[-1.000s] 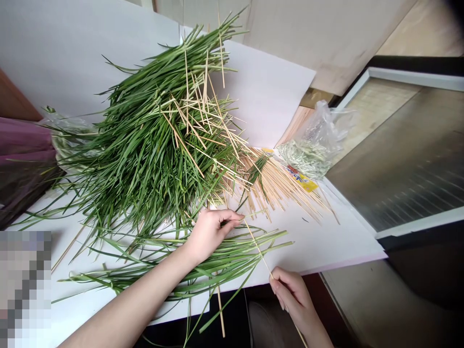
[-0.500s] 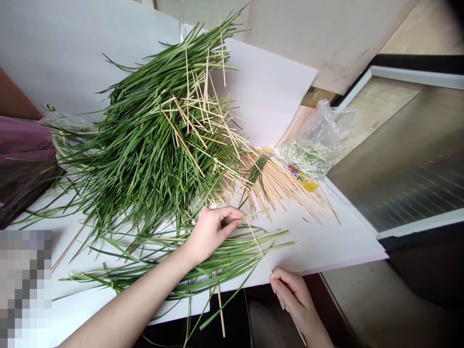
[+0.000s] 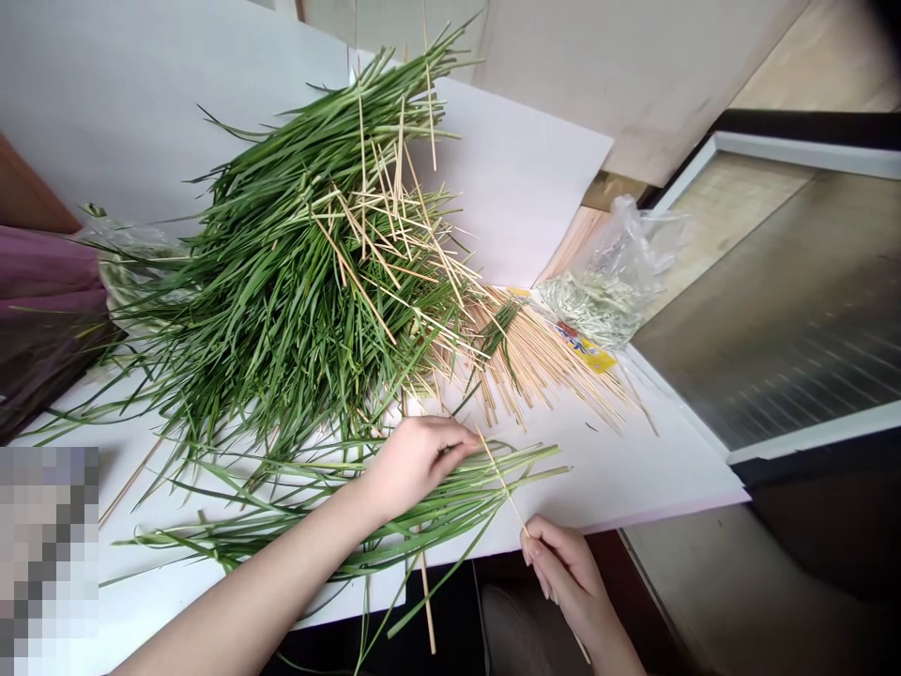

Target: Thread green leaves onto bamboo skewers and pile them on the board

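Observation:
My right hand (image 3: 567, 573) is closed around a thin bamboo skewer (image 3: 508, 493), which slants up and left from the fingers; its lower end shows below the hand. Close to the skewer's upper tip, the fingers of my left hand (image 3: 426, 460) are pinched together, and what lies between them is hidden. A loose row of long green garlic chives (image 3: 450, 526) lies under my left hand and forearm, their pale stem ends pointing right. Around these stem ends the skewer crosses the row. Another skewer (image 3: 427, 601) sticks out past the table edge below the chives.
A large heap of garlic chives (image 3: 282, 253) with skewers in it stands behind my hands. Many loose skewers (image 3: 549, 357) fan out to its right. A clear plastic bag (image 3: 605, 282) sits at the back right of the white table (image 3: 633, 469), beside a framed glass panel (image 3: 795, 310).
The chive stem that stuck out past my left fingertips at the skewer's tip no longer shows there. My left fingers have closed nearer the tip. The right hand has hardly moved.

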Motion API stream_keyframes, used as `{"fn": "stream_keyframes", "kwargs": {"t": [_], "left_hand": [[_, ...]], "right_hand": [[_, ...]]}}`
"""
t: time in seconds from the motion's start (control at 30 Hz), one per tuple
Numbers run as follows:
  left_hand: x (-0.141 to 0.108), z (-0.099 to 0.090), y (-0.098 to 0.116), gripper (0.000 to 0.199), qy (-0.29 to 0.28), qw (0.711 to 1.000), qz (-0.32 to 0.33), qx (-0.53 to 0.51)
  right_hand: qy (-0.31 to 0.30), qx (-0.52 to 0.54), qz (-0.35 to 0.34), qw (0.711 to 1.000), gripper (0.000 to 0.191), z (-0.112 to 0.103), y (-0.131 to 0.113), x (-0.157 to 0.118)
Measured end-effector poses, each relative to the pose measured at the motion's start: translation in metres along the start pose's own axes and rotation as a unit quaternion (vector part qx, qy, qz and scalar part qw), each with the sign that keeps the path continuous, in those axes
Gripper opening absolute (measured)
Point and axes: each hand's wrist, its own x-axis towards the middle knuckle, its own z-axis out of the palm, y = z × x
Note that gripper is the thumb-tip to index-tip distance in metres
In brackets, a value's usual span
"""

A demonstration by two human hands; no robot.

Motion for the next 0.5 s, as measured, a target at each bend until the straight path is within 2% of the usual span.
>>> {"fn": "stream_keyframes", "kwargs": {"t": [0.07, 0.17, 0.33, 0.4, 0.5], "left_hand": [[-0.001, 0.003, 0.001, 0.022, -0.038, 0.999, 0.007, 0.012], [0.001, 0.003, 0.002, 0.022, -0.051, 0.998, -0.009, 0.027], [0.005, -0.013, 0.003, 0.022, -0.066, 0.997, 0.018, 0.025], [0.005, -0.024, 0.005, 0.025, -0.054, 0.998, 0.019, 0.036], [0.006, -0.046, 0.011, 0.026, -0.005, 0.998, 0.02, 0.064]], "right_hand": [[0.001, 0.002, 0.002, 1.0, 0.039, 0.0, -0.001, 0.0], [0.005, -0.003, 0.003, 1.0, 0.038, 0.0, -0.002, 0.0], [0.013, 0.001, 0.004, 1.0, 0.04, 0.0, 0.002, -0.002], [0.018, 0.008, 0.01, 1.0, 0.043, 0.002, 0.004, -0.003], [0.025, 0.003, 0.04, 0.999, 0.049, 0.005, 0.003, 0.0]]}}
